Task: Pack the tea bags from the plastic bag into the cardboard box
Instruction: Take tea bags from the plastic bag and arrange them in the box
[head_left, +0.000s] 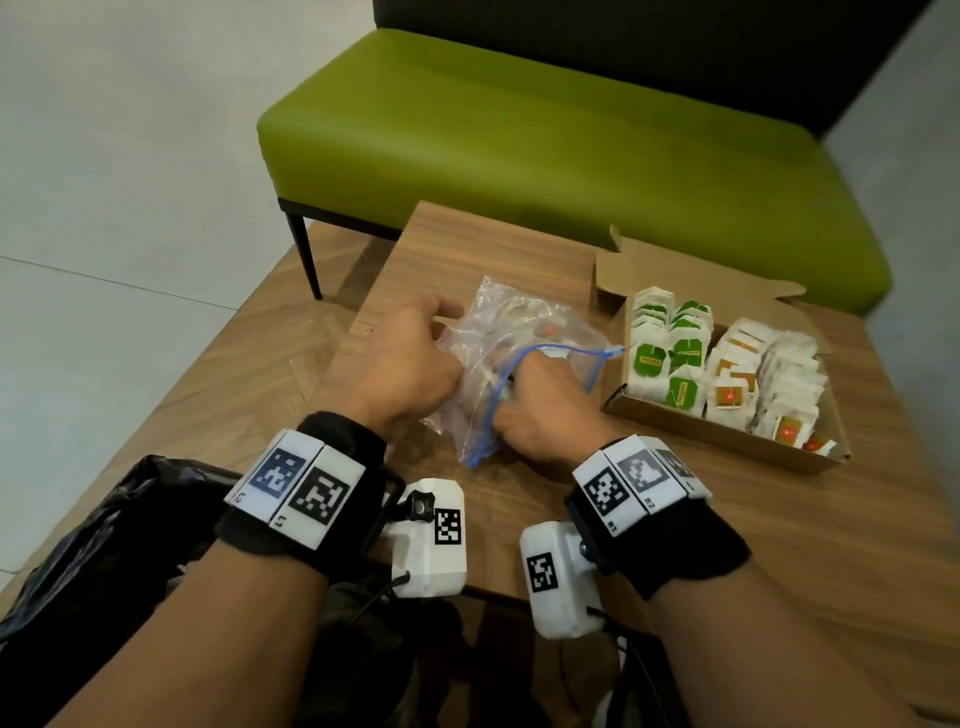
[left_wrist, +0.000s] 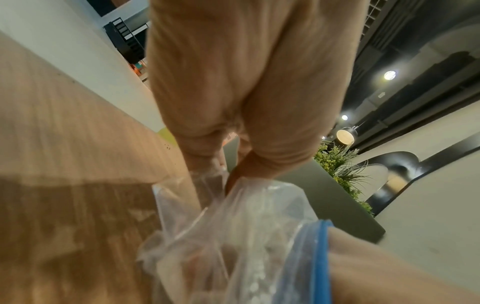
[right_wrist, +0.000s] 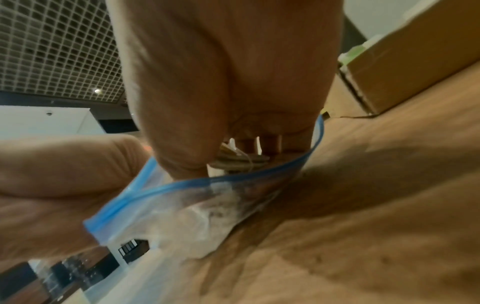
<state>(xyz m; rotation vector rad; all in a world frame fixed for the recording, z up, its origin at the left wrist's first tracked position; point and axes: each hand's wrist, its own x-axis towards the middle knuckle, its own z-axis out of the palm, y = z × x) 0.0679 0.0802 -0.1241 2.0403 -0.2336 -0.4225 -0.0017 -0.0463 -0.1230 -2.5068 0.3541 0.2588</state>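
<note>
Nearest to the person, at 7 o'clock, a black bag (head_left: 104, 530) lies at the table (head_left: 779, 545) edge. Both wrists carry white marker bands.

At the centre of the table lies the plastic bag (head_left: 519, 322), clear, with a blue zip strip. The left hand (head_left: 405, 358) grips the bag's left side from outside; its fingers are curled into the film. The right hand (head_left: 540, 400) is pushed through the open mouth of the bag. In the right wrist view its fingers (right_wrist: 270, 142) are curled around some tea bags (right_wrist: 241, 158) inside, though blur hides the details of this hold.

At 2 o'clock from the hands, just beside the bag, stands the box (head_left: 727, 436), open, with its flaps up. Packed tea bags stand in rows inside it: green-labelled ones at the left, red-labelled ones in the middle and right.

At 12 o'clock, behind the table, is a green bench (head_left: 519, 130).
</note>
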